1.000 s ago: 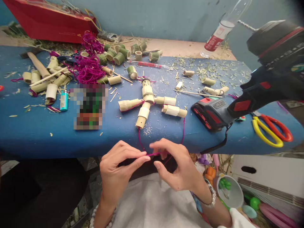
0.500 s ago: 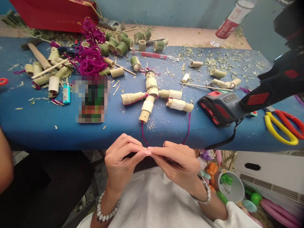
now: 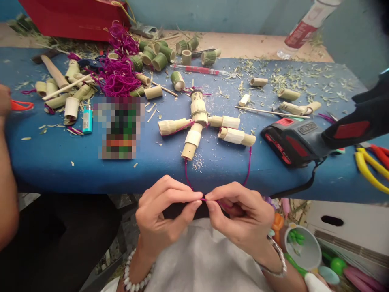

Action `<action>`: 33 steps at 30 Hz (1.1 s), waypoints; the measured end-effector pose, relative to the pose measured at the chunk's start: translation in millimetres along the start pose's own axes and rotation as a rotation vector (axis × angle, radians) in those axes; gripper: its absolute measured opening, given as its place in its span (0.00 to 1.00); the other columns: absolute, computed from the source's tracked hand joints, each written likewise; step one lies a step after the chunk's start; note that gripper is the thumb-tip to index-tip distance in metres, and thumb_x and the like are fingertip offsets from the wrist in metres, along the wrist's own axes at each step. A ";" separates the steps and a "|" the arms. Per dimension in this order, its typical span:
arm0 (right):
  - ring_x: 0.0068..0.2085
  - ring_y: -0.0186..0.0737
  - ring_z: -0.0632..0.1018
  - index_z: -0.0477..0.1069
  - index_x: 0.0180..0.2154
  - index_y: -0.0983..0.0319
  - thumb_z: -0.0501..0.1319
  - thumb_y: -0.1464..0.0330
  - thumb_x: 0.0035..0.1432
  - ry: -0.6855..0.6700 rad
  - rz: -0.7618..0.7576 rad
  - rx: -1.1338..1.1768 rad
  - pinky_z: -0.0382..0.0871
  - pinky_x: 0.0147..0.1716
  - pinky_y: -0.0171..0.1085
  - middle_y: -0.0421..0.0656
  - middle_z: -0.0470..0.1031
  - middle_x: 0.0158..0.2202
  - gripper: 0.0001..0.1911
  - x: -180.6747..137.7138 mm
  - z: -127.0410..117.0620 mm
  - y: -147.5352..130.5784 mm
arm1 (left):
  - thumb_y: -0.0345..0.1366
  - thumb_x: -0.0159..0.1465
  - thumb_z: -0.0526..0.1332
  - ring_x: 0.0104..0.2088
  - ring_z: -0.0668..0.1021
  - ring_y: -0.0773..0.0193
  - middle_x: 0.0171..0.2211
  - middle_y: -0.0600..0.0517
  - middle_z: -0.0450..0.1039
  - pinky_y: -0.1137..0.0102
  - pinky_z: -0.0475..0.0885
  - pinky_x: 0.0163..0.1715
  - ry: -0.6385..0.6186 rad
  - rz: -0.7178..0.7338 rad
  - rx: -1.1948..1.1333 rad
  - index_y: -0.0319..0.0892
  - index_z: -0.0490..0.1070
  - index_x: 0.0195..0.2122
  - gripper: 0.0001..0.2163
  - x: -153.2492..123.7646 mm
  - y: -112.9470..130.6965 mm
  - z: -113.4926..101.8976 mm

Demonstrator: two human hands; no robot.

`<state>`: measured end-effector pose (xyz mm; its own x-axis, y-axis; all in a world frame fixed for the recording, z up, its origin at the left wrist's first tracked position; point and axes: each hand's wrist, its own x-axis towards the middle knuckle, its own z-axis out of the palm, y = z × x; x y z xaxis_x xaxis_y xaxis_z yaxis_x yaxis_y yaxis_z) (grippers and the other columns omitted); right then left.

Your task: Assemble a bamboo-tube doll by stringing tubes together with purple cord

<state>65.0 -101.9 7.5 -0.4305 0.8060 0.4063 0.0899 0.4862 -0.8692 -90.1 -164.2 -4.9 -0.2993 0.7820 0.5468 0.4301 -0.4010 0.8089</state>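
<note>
A thin magenta string [image 3: 186, 172] runs from the lower end of a bamboo doll [image 3: 198, 111] down to my hands. Another length of it hangs from a separate jointed bamboo piece [image 3: 237, 136] at the doll's right. My left hand [image 3: 168, 211] pinches the string between thumb and forefinger, just in front of the table edge. Close beside it, my right hand [image 3: 240, 215] pinches the same string, and a short bit shows between the two sets of fingertips. The doll lies on its back with a drawn face, its limbs made of short tubes.
A cordless drill [image 3: 291, 140] and scissors [image 3: 372, 166] lie at the right. Tangled magenta string [image 3: 117, 77], a lighter [image 3: 87, 119], a hammer [image 3: 54, 71] and cut bamboo tubes [image 3: 159, 61] cover the left and back. A water bottle [image 3: 306, 30] stands behind. Another person's arm [image 3: 6, 174] is at far left.
My fingertips have drawn slightly apart, exposing a bit of string between them. The view has shifted a little, and the other person's hand now shows by an orange handle at far left.
</note>
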 end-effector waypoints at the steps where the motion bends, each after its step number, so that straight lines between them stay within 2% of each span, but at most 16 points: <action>1: 0.18 0.25 0.55 0.74 0.38 0.58 0.65 0.78 0.60 -0.006 0.017 -0.007 0.47 0.15 0.30 0.30 0.58 0.20 0.09 -0.5 -0.5 -1.1 | 0.22 0.62 0.69 0.31 0.78 0.68 0.32 0.54 0.80 0.70 0.74 0.29 0.002 -0.009 -0.011 0.43 0.80 0.41 0.10 0.9 1.5 0.9; 5: 0.18 0.26 0.60 0.72 0.39 0.56 0.64 0.76 0.61 -0.029 0.012 -0.028 0.51 0.15 0.29 0.31 0.64 0.22 0.09 -1.3 1.0 -5.9 | 0.24 0.65 0.68 0.30 0.78 0.68 0.31 0.53 0.79 0.70 0.74 0.27 0.040 -0.024 -0.037 0.41 0.79 0.41 0.06 2.7 7.0 2.5; 10: 0.18 0.28 0.62 0.71 0.39 0.55 0.62 0.76 0.63 -0.014 -0.003 -0.047 0.56 0.16 0.29 0.32 0.66 0.22 0.09 -3.2 5.3 -10.6 | 0.29 0.67 0.69 0.29 0.78 0.69 0.30 0.53 0.79 0.71 0.73 0.27 0.073 -0.009 -0.040 0.40 0.79 0.40 0.02 2.5 14.2 0.0; 13: 0.18 0.28 0.62 0.71 0.39 0.55 0.61 0.76 0.63 -0.024 -0.025 -0.051 0.57 0.17 0.29 0.31 0.65 0.21 0.09 -3.8 5.2 -13.6 | 0.31 0.66 0.70 0.30 0.78 0.68 0.31 0.53 0.80 0.70 0.73 0.28 0.065 0.005 -0.032 0.40 0.79 0.40 0.03 1.7 18.3 -2.3; 18: 0.18 0.26 0.58 0.69 0.38 0.56 0.60 0.77 0.61 -0.058 0.003 -0.006 0.51 0.16 0.27 0.30 0.60 0.21 0.10 -3.6 3.6 -15.3 | 0.26 0.65 0.69 0.31 0.79 0.68 0.32 0.53 0.81 0.70 0.74 0.29 0.025 -0.002 -0.025 0.42 0.79 0.40 0.05 -3.3 16.9 -2.3; 22: 0.18 0.24 0.52 0.66 0.37 0.57 0.60 0.78 0.60 -0.063 -0.001 0.037 0.43 0.14 0.28 0.29 0.58 0.21 0.10 -3.9 1.5 -12.8 | 0.32 0.68 0.67 0.33 0.80 0.64 0.33 0.52 0.81 0.67 0.76 0.31 0.021 0.016 -0.001 0.43 0.78 0.44 0.04 -6.5 13.1 -0.1; 24: 0.18 0.24 0.53 0.66 0.37 0.57 0.60 0.78 0.60 -0.059 -0.013 0.010 0.44 0.14 0.27 0.30 0.57 0.21 0.10 -3.6 0.0 -11.8 | 0.33 0.67 0.68 0.33 0.80 0.64 0.35 0.51 0.82 0.67 0.76 0.31 0.003 0.072 0.038 0.43 0.78 0.46 0.07 -4.6 12.7 0.5; 28: 0.18 0.25 0.57 0.67 0.37 0.56 0.60 0.78 0.60 -0.062 -0.040 -0.069 0.48 0.14 0.27 0.31 0.59 0.22 0.10 -2.0 -2.1 -8.9 | 0.27 0.67 0.67 0.29 0.78 0.69 0.33 0.54 0.80 0.71 0.74 0.28 -0.027 0.126 0.095 0.43 0.77 0.42 0.05 0.9 11.2 2.4; 33: 0.18 0.24 0.56 0.67 0.36 0.57 0.60 0.77 0.60 -0.101 -0.046 -0.051 0.47 0.16 0.28 0.29 0.59 0.22 0.09 -0.7 -2.9 -4.6 | 0.25 0.64 0.65 0.30 0.75 0.67 0.32 0.52 0.77 0.69 0.71 0.29 -0.048 0.176 0.213 0.42 0.73 0.39 0.06 -0.7 7.3 5.5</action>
<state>67.5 -103.8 12.0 -0.5230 0.7458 0.4126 0.1124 0.5402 -0.8340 -82.1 -165.1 -0.5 -0.1656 0.7331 0.6597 0.6426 -0.4272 0.6360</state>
